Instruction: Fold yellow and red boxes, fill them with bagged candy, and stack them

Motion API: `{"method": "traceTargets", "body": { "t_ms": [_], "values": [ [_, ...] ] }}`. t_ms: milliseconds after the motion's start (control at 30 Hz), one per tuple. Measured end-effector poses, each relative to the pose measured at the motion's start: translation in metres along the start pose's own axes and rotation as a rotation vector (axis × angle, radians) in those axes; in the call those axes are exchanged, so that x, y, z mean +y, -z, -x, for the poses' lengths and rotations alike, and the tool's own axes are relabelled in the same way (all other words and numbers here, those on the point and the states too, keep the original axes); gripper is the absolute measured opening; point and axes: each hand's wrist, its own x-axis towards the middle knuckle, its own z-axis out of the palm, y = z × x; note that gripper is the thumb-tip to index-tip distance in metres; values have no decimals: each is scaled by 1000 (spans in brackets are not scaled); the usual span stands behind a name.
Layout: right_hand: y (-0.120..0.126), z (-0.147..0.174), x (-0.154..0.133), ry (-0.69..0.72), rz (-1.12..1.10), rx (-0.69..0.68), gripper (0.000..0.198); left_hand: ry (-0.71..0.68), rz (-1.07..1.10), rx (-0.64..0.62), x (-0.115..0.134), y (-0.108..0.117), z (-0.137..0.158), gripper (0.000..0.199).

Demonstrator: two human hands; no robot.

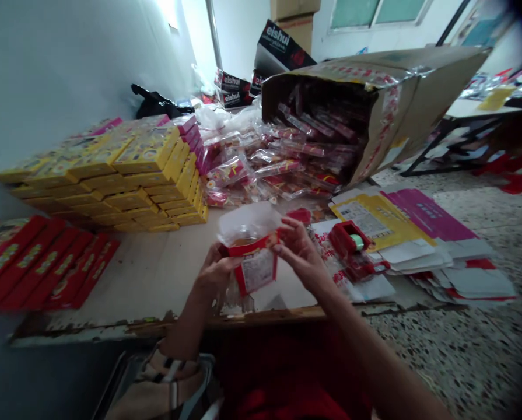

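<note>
A small red box (256, 271) with a white printed label panel is held over the front of the table, its white flap raised at the top. Clear plastic shows at its open end. My left hand (217, 268) grips the box's left side, thumb on the near face. On the right, my right hand (300, 251) pinches the box's upper right edge between thumb and fingers. Just right of that hand lies a red tape dispenser (350, 242) with a pale green roll. Behind the box spreads a heap of clear-wrapped packets (261, 166).
Yellow boxes (147, 154) are stacked at the left, with a row of red boxes (46, 262) before them. A large carton (405, 111) lies on its side, spilling packets. Flattened yellow, purple and white cartons (387, 221) lie at the right. The table's worn front edge (261, 318) runs close to me.
</note>
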Motion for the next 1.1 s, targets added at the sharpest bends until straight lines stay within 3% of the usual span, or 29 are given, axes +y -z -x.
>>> {"method": "traceTargets", "body": {
  "t_ms": [100, 167, 233, 267, 367, 467, 567, 667, 733, 800, 833, 900, 967, 1033, 1100],
  "values": [
    [-15, 6, 29, -21, -25, 87, 69, 74, 278, 162, -13, -27, 8, 40],
    [-21, 11, 42, -16, -33, 127, 74, 72, 393, 372, -17, -43, 13, 54],
    [-23, 14, 46, -29, -61, 85, 74, 26, 378, 500, -19, -52, 18, 66],
    [-22, 16, 46, -32, -72, 63, 73, 2, 344, 506, -19, -54, 21, 65],
    [-19, 19, 45, -20, -30, 60, 66, -61, 183, 392, -23, -52, 28, 53],
    [-16, 22, 44, 14, 91, 80, 47, -134, 20, 298, -27, -44, 31, 39],
    [-14, 23, 37, 153, 211, 119, 25, -295, -128, 264, -21, -34, 31, 22],
    [-11, 22, 18, 290, 360, 117, 20, -412, -261, 275, -4, -26, 30, 17],
    [-7, 22, 4, 342, 466, 58, 20, -360, -231, 264, 10, -24, 30, 14],
    [-3, 23, -6, 378, 483, -15, 15, -275, -50, 267, 20, -24, 31, 7],
    [-1, 23, -10, 389, 443, -37, 12, -242, 64, 269, 24, -23, 31, 14],
    [4, 23, -15, 383, 340, -54, 27, -215, 216, 244, 27, -21, 29, 38],
    [10, 21, -20, 373, 356, -108, 45, -236, 209, 157, 28, -15, 27, 38],
    [16, 17, -27, 397, 491, -231, 43, -304, 113, 95, 28, -7, 25, 19],
    [23, 14, -35, 465, 597, -345, 39, -383, 40, 78, 27, -1, 24, 14]
  ]
}}
